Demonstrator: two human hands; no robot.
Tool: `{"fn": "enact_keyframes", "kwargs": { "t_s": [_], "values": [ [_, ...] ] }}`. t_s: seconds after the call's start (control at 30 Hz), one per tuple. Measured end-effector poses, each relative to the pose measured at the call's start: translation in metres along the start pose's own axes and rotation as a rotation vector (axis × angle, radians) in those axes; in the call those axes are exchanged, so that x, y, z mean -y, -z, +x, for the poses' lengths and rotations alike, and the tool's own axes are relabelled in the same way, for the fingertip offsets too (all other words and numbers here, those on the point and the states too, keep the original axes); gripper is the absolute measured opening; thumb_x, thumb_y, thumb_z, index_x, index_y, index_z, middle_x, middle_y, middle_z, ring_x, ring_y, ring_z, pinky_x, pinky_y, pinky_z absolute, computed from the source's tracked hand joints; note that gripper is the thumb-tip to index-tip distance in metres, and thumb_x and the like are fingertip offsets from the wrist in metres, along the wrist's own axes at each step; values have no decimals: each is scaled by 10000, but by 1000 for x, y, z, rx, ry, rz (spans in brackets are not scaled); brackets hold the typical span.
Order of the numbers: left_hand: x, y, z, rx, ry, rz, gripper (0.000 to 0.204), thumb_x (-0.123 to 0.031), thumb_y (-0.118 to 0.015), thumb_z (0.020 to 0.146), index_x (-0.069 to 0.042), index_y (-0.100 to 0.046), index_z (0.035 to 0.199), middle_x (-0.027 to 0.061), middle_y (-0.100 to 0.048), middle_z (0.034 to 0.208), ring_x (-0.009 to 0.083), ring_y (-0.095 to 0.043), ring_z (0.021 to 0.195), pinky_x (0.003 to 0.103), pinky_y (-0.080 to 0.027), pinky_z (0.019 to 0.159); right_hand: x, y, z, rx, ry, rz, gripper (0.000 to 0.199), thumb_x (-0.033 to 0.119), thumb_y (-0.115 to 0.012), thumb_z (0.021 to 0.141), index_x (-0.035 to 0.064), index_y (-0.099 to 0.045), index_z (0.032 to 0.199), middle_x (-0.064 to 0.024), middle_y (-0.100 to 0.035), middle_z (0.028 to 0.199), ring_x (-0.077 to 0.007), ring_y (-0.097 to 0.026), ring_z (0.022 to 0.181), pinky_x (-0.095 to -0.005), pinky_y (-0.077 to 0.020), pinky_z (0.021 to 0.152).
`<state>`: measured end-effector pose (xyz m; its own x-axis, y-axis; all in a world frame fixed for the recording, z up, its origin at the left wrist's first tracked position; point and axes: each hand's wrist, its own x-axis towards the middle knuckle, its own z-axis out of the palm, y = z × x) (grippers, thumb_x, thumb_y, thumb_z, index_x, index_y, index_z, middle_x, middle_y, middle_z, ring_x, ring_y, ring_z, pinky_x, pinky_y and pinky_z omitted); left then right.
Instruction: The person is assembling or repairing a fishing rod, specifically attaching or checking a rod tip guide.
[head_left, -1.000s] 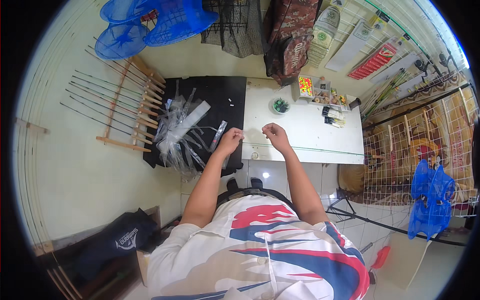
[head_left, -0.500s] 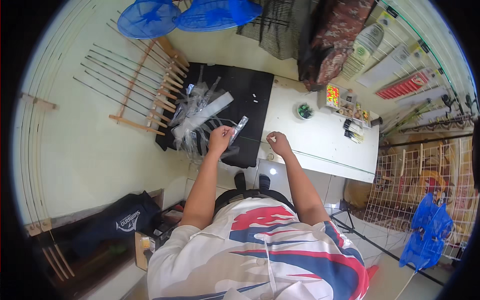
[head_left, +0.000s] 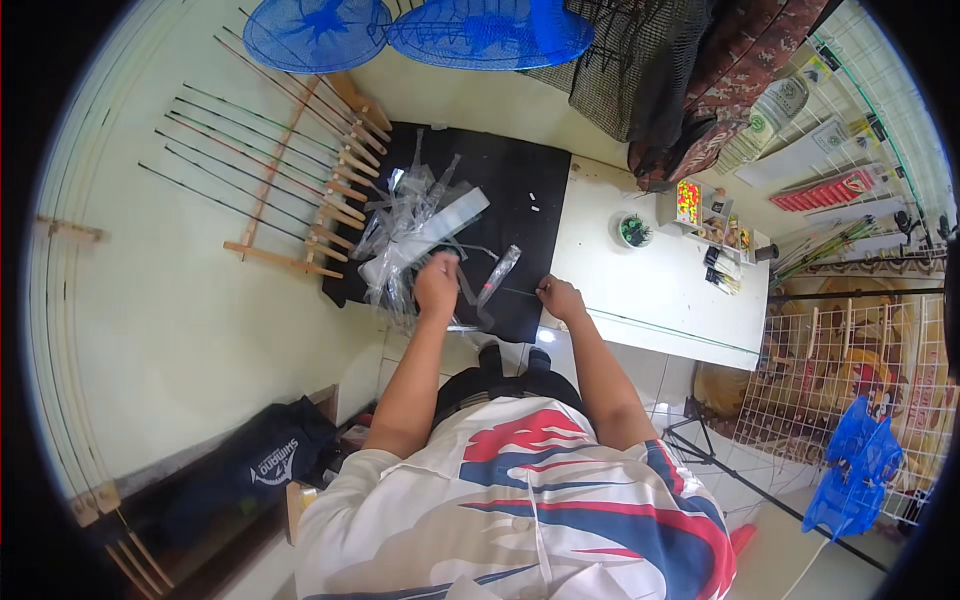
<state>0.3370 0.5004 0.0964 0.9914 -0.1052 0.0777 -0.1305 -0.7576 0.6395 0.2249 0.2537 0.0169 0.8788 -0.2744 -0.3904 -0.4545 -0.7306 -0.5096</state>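
Note:
My right hand (head_left: 560, 298) is closed at the seam between the black cloth and the white tabletop, with its fingers around a thin green rod (head_left: 670, 329). The rod runs rightward along the table's near edge, and a fainter end shows left of the fingers. My left hand (head_left: 437, 285), smeared by motion, is at the near side of a heap of clear plastic wrappers (head_left: 400, 215); whether it holds anything cannot be made out. A long whitish pack (head_left: 440, 225) lies across the heap. Right of my left hand is a narrow shiny plastic sleeve (head_left: 500, 275) on the cloth.
The black cloth (head_left: 520, 180) covers the left of the white table (head_left: 600, 270). A small potted plant (head_left: 634, 231) and a display box (head_left: 690, 203) stand at right. A wooden rack (head_left: 345, 185) holds several thin rods at left. Blue nets (head_left: 490, 38) hang above.
My left hand has moved from the rod's left part to the wrappers. My right hand stays near the table's seam. The view has shifted slightly.

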Motion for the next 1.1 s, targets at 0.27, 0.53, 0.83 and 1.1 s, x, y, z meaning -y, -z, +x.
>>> {"fn": "enact_keyframes", "kwargs": {
  "t_s": [0.27, 0.53, 0.83, 1.1],
  "values": [
    [23, 24, 54, -478, -245, 30, 146, -125, -590, 937, -95, -704, 1025, 111, -707, 971, 341, -654, 887, 424, -510, 771, 1, -5, -6, 129, 126, 112, 281, 331, -727, 831, 86, -676, 961, -155, -650, 1001, -335, -637, 953, -421, -513, 836],
    [1, 73, 87, -747, -407, 14, 186, -47, -584, 902, -90, -715, 1026, 118, -712, 1038, 323, -658, 976, 424, -500, 851, -14, -14, -12, 42, 264, 274, 104, 134, -744, 804, 75, -686, 868, -114, -659, 877, -242, -643, 827, -363, -509, 757],
    [2, -5, 22, -13, -430, -143, 136, -155, -626, 911, -90, -725, 977, 108, -704, 1024, 332, -641, 947, 411, -510, 839, 0, 3, -17, 115, 120, 602, 255, 292, -775, 828, 52, -689, 833, -44, -667, 708, -122, -593, 655, -283, -467, 638],
    [25, -12, 11, -169, -317, -9, 115, -93, -622, 880, -77, -727, 924, 114, -696, 1005, 325, -636, 965, 409, -502, 841, 9, 27, -23, -65, 86, 504, 275, 311, -755, 852, 42, -700, 865, -53, -671, 727, -126, -615, 689, -298, -479, 645]
  ]
}}
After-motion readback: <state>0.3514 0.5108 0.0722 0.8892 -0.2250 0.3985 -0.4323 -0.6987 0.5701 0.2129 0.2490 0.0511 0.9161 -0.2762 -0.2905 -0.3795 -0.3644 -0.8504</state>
